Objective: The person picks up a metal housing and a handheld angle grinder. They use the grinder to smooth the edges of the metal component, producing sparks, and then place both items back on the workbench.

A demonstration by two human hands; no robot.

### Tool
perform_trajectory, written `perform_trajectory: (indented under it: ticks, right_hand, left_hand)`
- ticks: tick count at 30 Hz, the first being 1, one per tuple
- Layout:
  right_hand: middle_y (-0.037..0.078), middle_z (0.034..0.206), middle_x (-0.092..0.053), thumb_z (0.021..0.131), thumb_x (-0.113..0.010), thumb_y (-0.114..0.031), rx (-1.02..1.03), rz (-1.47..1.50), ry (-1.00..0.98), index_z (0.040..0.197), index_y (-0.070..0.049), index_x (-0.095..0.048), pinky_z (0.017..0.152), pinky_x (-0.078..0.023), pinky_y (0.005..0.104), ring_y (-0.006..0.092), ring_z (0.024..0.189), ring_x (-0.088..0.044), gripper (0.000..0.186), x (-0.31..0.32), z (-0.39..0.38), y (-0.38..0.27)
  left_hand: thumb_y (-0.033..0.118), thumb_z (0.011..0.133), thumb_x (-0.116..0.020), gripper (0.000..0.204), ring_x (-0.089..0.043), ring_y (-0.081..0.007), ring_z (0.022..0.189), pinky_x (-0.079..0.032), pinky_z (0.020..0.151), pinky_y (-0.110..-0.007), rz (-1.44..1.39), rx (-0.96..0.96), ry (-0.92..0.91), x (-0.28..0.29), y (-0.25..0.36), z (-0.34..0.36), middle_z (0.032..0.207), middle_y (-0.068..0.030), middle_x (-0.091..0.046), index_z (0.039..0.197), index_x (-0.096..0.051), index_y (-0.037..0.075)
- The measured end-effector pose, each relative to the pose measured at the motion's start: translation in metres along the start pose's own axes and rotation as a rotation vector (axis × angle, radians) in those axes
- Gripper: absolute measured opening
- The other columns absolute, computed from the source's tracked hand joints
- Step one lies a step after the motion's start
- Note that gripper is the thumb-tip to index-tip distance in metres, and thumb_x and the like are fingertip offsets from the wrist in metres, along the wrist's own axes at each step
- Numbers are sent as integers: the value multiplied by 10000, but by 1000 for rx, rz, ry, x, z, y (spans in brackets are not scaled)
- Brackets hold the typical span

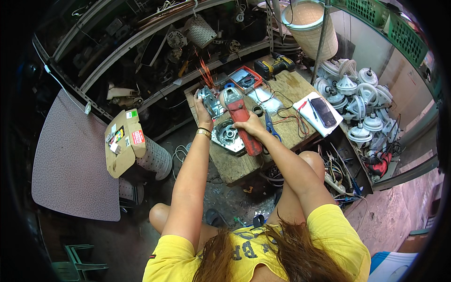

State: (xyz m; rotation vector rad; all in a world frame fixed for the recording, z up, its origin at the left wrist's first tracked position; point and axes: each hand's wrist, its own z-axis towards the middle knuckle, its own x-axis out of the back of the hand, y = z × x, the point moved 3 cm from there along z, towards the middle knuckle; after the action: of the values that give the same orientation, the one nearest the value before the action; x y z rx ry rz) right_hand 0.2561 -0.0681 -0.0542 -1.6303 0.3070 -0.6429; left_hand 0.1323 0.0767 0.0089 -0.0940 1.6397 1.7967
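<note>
My right hand point(252, 126) is wrapped round the red body of an angle grinder point(238, 113), its metal head pointing away from me. My left hand point(202, 112) grips a round silvery metal part point(211, 100) by its left side, up on the far left of the wooden table point(230, 170). Orange sparks point(206, 73) fly up and away from where the grinder's head meets the part; the contact itself is hidden. Below the grinder lies an open metal housing point(227, 136) with round fittings inside. Blue-handled scissors point(271, 126) lie just right of my right hand.
At the table's back are a multimeter point(245, 79) and a yellow-black cordless drill point(274, 66). A phone point(322, 112) rests on white paper at right, near loose wires point(300, 123). White plastic pulleys point(364, 94) are heaped beyond. A cardboard box point(123, 152) stands left.
</note>
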Motion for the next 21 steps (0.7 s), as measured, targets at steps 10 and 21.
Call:
perform_trajectory:
  ticks: [10,21]
  right_hand:
    - [203,1122,-642,560,-845,-332,-5,-5,0,1217,50,-527,888,-494,353,286,1009,-640,824,2,-3,-2]
    - [193,1113,-648,565,-846,-308,-16,40,-13,1222,42,-527,872,-501,350,278,990,-647,810,3,-6,-6]
  left_hand:
    - [405,956,-395,484,-616,-186,1035,-502,899,-339,-23,-3,-4,0,-4,1,1194,-62,-596,1332,-446,105]
    - [407,957,-385,476,-632,-180,961,-520,849,-333,-23,-20,-4,5,-5,4,1138,-56,-613,1311,-466,100]
